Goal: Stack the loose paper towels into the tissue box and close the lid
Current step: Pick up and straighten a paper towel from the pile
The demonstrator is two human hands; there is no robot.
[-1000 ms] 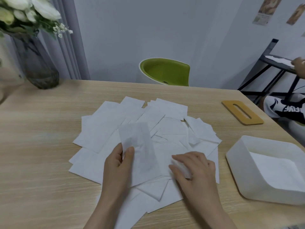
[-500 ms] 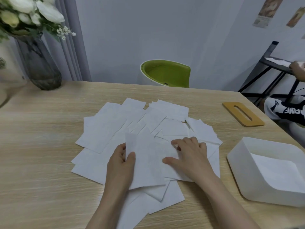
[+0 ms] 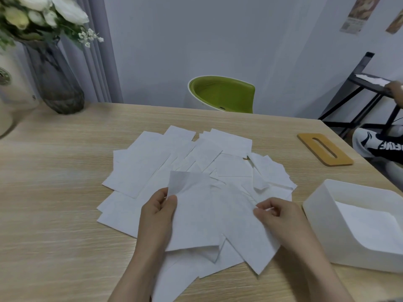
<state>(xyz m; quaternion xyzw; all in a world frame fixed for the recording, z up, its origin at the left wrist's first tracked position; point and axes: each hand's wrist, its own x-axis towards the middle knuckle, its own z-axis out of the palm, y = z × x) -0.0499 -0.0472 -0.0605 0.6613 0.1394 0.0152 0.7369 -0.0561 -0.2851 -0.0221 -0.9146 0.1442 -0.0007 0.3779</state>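
loose paper towels [image 3: 196, 171] lie spread across the middle of the table [image 3: 54, 203]. the open tissue box [image 3: 322, 225] sits to their right with a towel inside, its lid [image 3: 325, 151] behind it. a vase [image 3: 54, 83] stands at the far left, a chair [image 3: 222, 93] behind the table.

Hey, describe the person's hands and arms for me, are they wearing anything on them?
Both are bare. The left hand and right hand show no gloves, rings or watch, and both forearms are uncovered down to the frame's bottom edge, with no sleeve, bracelet or marking in view. Nails look short and unpainted.
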